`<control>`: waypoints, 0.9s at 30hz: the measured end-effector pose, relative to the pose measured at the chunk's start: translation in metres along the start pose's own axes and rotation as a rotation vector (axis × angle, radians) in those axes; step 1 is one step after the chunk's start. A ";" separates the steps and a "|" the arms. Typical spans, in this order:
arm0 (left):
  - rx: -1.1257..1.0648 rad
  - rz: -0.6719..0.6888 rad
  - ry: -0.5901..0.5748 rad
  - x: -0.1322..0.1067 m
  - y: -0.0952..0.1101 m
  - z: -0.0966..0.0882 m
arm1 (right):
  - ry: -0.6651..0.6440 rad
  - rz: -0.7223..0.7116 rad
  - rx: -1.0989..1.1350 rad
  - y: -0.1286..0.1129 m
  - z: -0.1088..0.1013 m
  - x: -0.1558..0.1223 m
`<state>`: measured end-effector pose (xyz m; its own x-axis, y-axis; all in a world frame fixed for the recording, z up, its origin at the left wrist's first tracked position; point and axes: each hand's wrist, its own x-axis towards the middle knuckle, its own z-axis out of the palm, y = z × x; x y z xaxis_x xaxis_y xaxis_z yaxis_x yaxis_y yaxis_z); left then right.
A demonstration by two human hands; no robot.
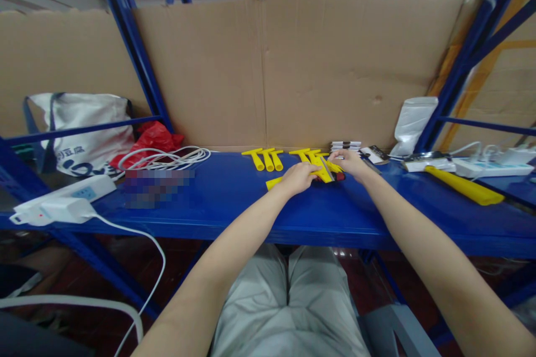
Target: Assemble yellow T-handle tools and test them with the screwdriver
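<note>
My left hand is closed around a yellow scraper, its wide head with a thin metallic edge pointing right and its handle end showing left of the hand. My right hand is just right of the scraper's head, fingers bent and drawn together by yellow pieces; what is between them is hidden. Behind my left hand lie several yellow T-shaped scrapers, partly covered. Three more yellow scrapers lie side by side to the left. A small red and black object shows under the hands.
A blue shelf top holds everything, with cardboard behind. Left are a coiled white cable, red plastic bag, cloth bag and power strip. Small packets, a white pouch and a long yellow piece lie right.
</note>
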<state>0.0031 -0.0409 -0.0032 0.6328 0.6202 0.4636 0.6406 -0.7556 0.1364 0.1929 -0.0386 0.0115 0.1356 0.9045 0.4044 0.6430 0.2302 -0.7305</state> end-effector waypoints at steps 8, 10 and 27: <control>0.088 0.044 -0.048 -0.003 0.005 -0.005 | 0.008 -0.061 -0.026 -0.012 0.019 -0.003; 0.112 0.055 -0.061 -0.003 0.007 -0.006 | 0.019 -0.070 -0.056 -0.011 0.020 -0.001; 0.131 0.051 -0.064 -0.004 0.011 -0.009 | 0.152 0.032 -0.048 -0.007 0.031 0.001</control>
<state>0.0040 -0.0536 0.0047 0.6896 0.5969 0.4101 0.6555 -0.7552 -0.0034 0.1653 -0.0279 0.0002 0.2669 0.8454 0.4627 0.6715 0.1812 -0.7185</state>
